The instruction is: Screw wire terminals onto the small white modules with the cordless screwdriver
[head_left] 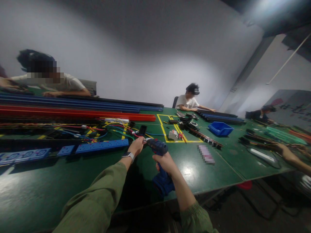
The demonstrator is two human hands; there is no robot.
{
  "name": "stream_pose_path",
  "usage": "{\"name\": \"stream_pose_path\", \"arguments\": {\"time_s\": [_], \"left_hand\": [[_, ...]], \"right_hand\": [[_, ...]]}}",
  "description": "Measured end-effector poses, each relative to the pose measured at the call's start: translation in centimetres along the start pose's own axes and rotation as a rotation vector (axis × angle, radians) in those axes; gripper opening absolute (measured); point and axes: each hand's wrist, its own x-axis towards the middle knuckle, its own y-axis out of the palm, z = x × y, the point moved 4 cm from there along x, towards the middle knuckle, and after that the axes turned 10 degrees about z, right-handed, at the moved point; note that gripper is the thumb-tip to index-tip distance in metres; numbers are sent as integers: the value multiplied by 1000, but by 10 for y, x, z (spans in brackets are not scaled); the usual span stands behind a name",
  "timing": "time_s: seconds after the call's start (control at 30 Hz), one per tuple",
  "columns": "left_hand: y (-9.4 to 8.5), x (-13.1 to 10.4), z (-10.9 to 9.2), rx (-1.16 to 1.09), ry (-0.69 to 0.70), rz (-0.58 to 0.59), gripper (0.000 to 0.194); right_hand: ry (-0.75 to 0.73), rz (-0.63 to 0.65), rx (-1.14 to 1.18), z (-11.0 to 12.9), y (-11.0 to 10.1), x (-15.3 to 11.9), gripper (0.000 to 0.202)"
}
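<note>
My right hand is wrapped round the grip of a dark blue cordless drill, whose nose points left and away from me. At the front of the drill, my left hand is closed, with a watch on its wrist. What its fingers hold is too small and blurred to make out. Just beyond them is a small black rectangular part, and I cannot tell whether they touch it. Coloured wires run beside it. To the left lies a blue socket strip in a long dark housing.
Long red channels and blue channels lie across the green table. Yellow tape surrounds small grey switch parts. A blue bin and a phone lie to the right. Several other people sit around the table.
</note>
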Motion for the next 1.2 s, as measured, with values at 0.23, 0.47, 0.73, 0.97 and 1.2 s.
{"name": "stream_pose_path", "arguments": {"time_s": [0.23,0.47,0.73,0.97,1.2], "left_hand": [[-1,-1,-1,0,9,-4,14],[-5,-5,-5,6,-5,-4,14],[-7,-5,-8,-18,-25,5,15],[-4,-4,-5,-16,19,-13,15],[-2,-2,-3,-23,12,-7,14]], "right_hand": [[-1,-12,-7,4,1,-2,36],[5,20,5,11,1,-4,44],[26,-20,-20,7,3,-4,39],[-9,12,0,9,2,-4,40],[6,-15,-19,8,3,-4,31]]}}
